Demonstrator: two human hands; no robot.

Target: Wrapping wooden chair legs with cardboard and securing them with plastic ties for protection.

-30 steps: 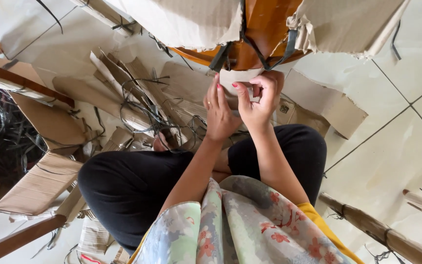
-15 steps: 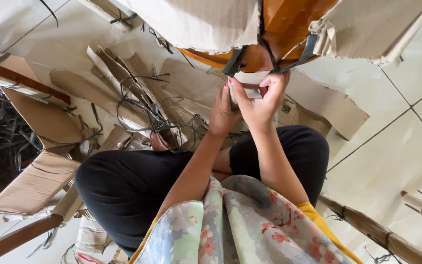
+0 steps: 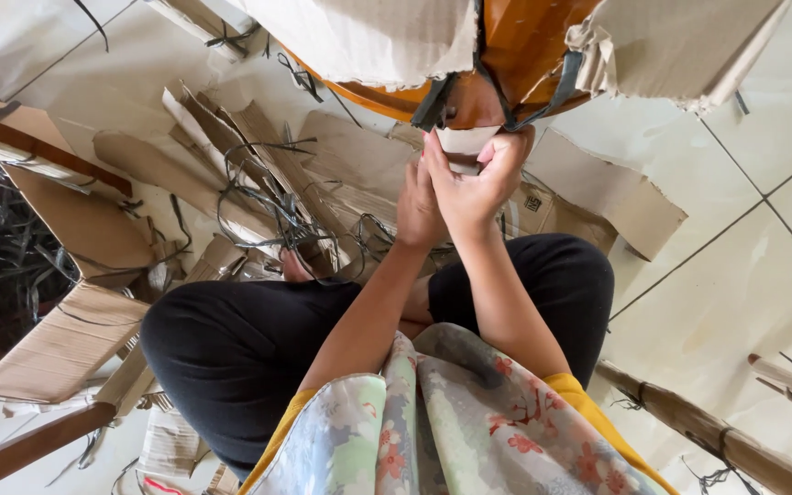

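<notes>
Upper centre of the frame: a small pale cardboard flap (image 3: pixel 458 147) sits just under the orange-brown wooden piece (image 3: pixel 515 46), where dark plastic straps (image 3: pixel 433 103) cross it. We see both hands on that flap. Our right hand (image 3: pixel 474 188) has its fingers (image 3: pixel 503 149) curled tight over the flap's right edge, thumb up along its left side, pinching it. Our left hand (image 3: pixel 417 206) lies close behind and left of the right, touching it; its fingers reach up to the flap's left edge, mostly hidden, so we cannot tell how firmly they close.

Above, torn corrugated cardboard wrapping (image 3: pixel 368 37) hangs around the wooden piece on both sides, reaching the upper right of the frame.

Below the hands: forearms run down to black trousers (image 3: pixel 249 353) and a floral cloth (image 3: pixel 442 422) at bottom centre.

Centre left: flat cardboard scraps (image 3: pixel 231 137) spread on the pale tiled floor (image 3: pixel 744 266), with a tangle of loose black strapping (image 3: pixel 268 202) on top. Far left: an open cardboard box (image 3: pixel 75 275) with more dark strapping inside. Right of the knee: another torn cardboard sheet (image 3: pixel 616 192). Lower right: a long wrapped rod-like piece (image 3: pixel 708 435) lies slanted on the floor.
</notes>
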